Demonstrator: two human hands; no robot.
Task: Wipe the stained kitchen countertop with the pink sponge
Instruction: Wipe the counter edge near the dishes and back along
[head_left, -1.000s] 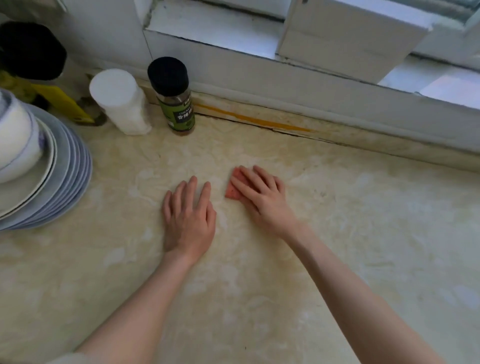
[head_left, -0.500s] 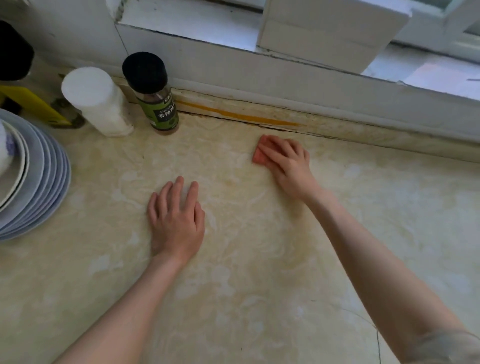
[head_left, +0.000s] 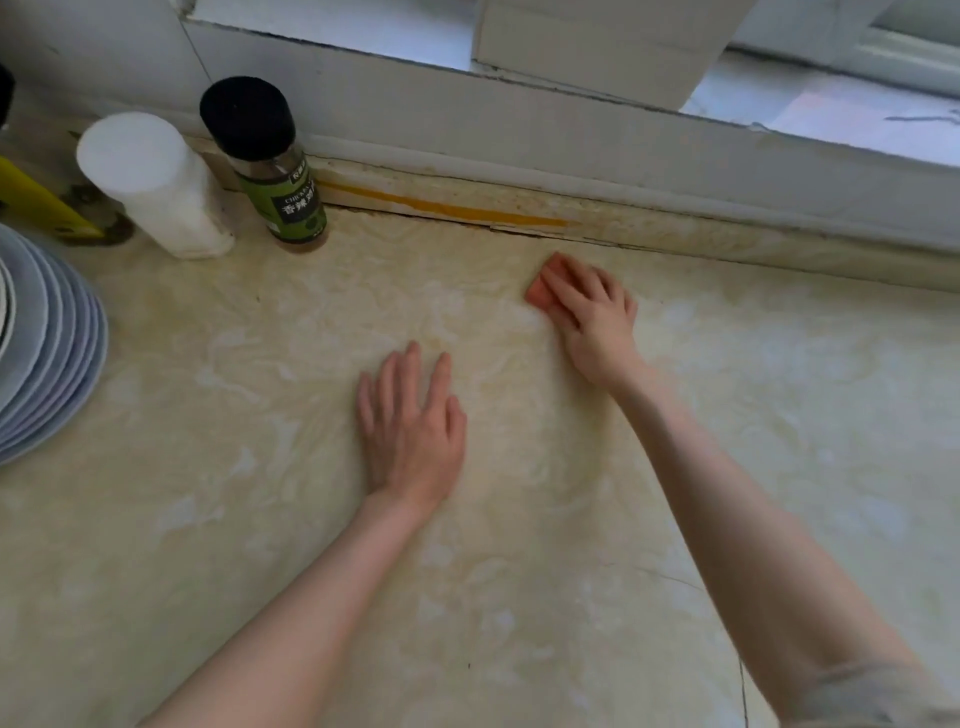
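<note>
Two bare forearms reach up from the near edge at 6 o'clock across the mottled cream countertop (head_left: 519, 597). Nearest is the left hand (head_left: 413, 431), just below centre, lying flat and palm down as a brace; its fingers (head_left: 410, 369) are straight and only slightly spread, gripping nothing. Beyond it, toward 1 o'clock, the right hand (head_left: 592, 322) presses the pink sponge (head_left: 540, 291) onto the surface, fingers laid side by side over the top and curled a little, so only the sponge's left corner shows. At 9 o'clock sits a stack of plates (head_left: 52, 353); at 11 o'clock a white canister (head_left: 156, 182) and a black-capped spice jar (head_left: 270, 166) stand just beside each other against the wall. Farthest, the back seam (head_left: 447, 209) carries an orange-yellow streak below the window sill (head_left: 571, 124).

Wiping is under way, in my judgement, with the sponge working the far strip near the seam. The next pass seems to call for firm downward pressure and a stroke along that discoloured back edge, keeping clear of the jar.

Compared with half a second ago, the sponge hand sits at much the same spot by the seam; a second ago it was nearer, just beside the bracing hand.
</note>
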